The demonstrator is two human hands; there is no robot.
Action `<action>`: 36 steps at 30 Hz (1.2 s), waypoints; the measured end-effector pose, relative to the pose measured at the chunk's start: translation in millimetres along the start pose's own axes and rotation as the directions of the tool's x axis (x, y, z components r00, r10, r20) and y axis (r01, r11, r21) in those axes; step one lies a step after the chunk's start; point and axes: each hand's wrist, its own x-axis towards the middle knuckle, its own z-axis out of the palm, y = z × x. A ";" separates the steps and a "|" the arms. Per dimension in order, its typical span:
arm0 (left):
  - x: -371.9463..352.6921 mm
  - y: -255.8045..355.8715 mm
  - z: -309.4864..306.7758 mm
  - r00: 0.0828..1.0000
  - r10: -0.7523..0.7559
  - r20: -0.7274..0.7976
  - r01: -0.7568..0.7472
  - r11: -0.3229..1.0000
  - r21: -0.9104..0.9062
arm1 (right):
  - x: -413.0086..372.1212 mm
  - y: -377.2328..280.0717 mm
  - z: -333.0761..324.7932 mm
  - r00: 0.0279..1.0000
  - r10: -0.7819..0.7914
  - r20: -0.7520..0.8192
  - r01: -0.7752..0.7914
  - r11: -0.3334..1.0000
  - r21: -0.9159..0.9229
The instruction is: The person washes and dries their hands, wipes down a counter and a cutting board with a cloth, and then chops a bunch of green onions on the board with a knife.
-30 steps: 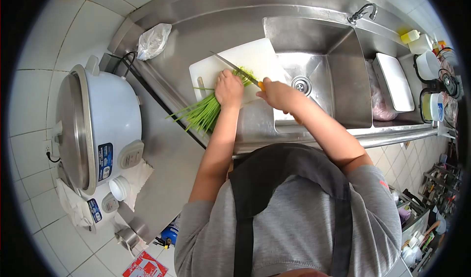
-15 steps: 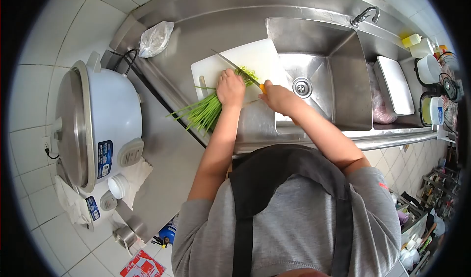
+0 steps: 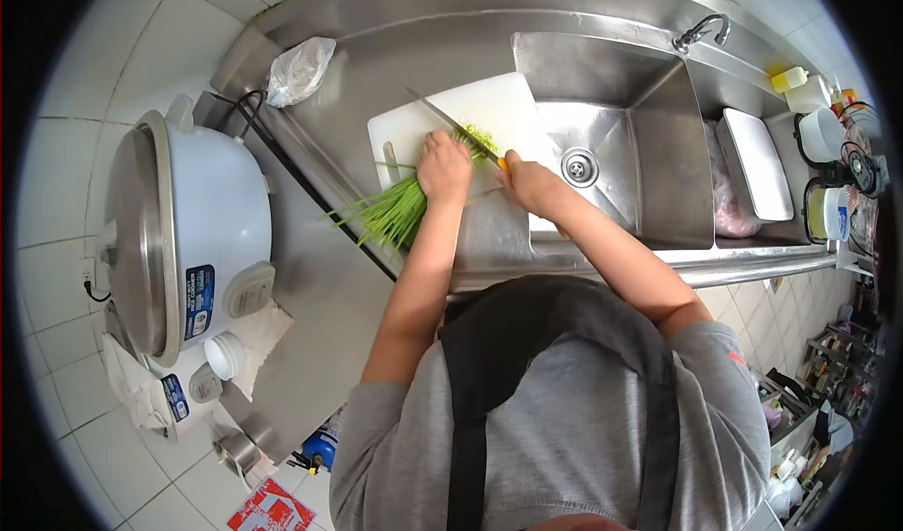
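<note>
A bundle of long green stalks [image 3: 388, 213] lies across the left part of a white cutting board [image 3: 500, 98], its long ends hanging off toward the lower left. My left hand [image 3: 444, 167] is closed over the bundle and presses it on the board. In my right hand [image 3: 529, 185] is a knife [image 3: 440, 114] with an orange handle, its blade slanting to the upper left just beyond my left fingers. Small chopped green pieces [image 3: 482, 136] lie along the far side of the blade. Part of the handle is hidden in my right fist.
Right of the board is a steel sink [image 3: 670, 178] with a faucet [image 3: 701, 32] behind it. A metal tray [image 3: 755, 164] stands farther right. At the left are a large rice cooker [image 3: 221, 221] and a clear plastic bag [image 3: 301, 70].
Both hands stay almost in place. The knife has barely shifted at the cut end of the stalks.
</note>
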 end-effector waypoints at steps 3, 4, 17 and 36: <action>3.9 6.1 -6.4 0.999 0.029 -0.026 -0.030 0.999 -0.022 | 10.4 8.5 6.7 0.995 -0.041 -0.095 0.040 0.999 -0.015; 3.3 5.8 -6.8 0.999 0.004 -0.037 -0.006 0.999 -0.049 | 10.2 7.1 6.3 0.996 -0.036 -0.083 0.034 0.999 -0.026; -5.9 -0.4 2.1 0.993 0.020 -0.113 -0.004 0.990 0.141 | -7.5 -43.4 -53.1 1.000 -0.001 0.009 0.002 0.985 -0.170; -2.6 -2.0 2.2 0.994 0.027 -0.101 -0.021 0.997 0.068 | -18.1 -37.6 -36.8 0.998 0.059 0.022 -0.056 0.990 -0.126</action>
